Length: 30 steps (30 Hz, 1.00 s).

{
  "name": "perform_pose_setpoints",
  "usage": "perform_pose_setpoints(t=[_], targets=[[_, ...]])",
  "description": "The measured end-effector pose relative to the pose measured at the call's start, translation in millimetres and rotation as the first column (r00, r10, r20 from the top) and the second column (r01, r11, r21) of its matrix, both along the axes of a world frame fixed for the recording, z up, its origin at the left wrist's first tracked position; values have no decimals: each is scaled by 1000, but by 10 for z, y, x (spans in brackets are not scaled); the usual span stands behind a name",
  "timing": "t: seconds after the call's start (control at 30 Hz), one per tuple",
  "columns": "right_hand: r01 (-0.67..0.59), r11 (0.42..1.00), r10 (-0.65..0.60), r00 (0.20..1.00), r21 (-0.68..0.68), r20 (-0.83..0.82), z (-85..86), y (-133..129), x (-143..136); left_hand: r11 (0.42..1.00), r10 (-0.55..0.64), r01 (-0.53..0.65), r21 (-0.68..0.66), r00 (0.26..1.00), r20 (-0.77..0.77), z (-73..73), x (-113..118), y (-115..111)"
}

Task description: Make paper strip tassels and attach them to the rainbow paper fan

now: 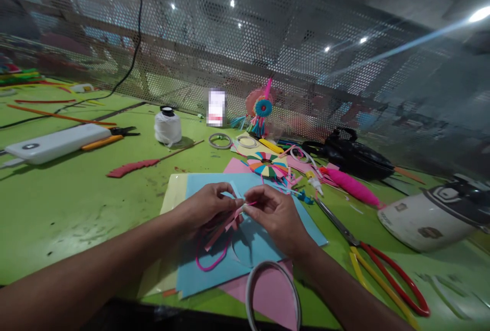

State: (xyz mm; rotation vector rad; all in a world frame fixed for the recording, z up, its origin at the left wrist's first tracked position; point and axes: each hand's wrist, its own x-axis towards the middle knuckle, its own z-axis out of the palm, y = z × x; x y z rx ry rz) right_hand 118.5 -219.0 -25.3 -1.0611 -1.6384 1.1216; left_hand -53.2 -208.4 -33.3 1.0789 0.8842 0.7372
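A: Where is the bundle of pink paper strips (224, 229) found?
B: Between the two hands, above the blue sheet (202, 277). It is slanted, its long axis run from near left to far right, with the loose ends splayed toward the near side.

A: Which hand is nearer to it?
B: Both are in contact. The strips are pinched from the left by the left hand (206, 206), under which part of the bundle is hidden; the far right end is gripped between thumb and fingers of the right hand (273, 216). The fingertips are held just beside each other. Which strips are pinched by which finger cannot be told.

A: And the pink cord (209, 269)?
B: It is hung in a loop on the near side of the strips, over the sheet.

A: Are any containers seen?
B: At the right of the tabletop (95, 213), a white jug (413, 221) is topped by a black lid (455, 193), so its contents are hidden. Farther off, a black bag (356, 155) is set by the perforated screen (214, 55); what is held inside cannot be told. A small glue bottle (316, 185) is placed beyond the scissors (354, 239).
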Motion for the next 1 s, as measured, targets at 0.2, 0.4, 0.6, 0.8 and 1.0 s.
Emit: perform_pose_setpoints(t=[0.2, 0.4, 0.6, 0.8, 1.0], targets=[[-19, 998, 14, 997, 66, 75, -59, 11, -5, 986, 143, -142, 90, 990, -7, -69, 65, -7], [-159, 987, 154, 978, 22, 143, 10, 41, 41, 938, 212, -164, 304, 969, -130, -44, 77, -56], [-219, 969, 231, 967, -113, 103, 91, 40, 50, 940, 182, -127, 317, 972, -148, 58, 58, -86], [-271, 945, 284, 958, -185, 43, 137, 15, 41, 960, -18, 12, 280, 1000, 19, 96, -3, -69], [-246, 969, 248, 944, -38, 217, 186, 20, 89, 926, -92, 109, 360, 994, -63, 125, -78, -48]])
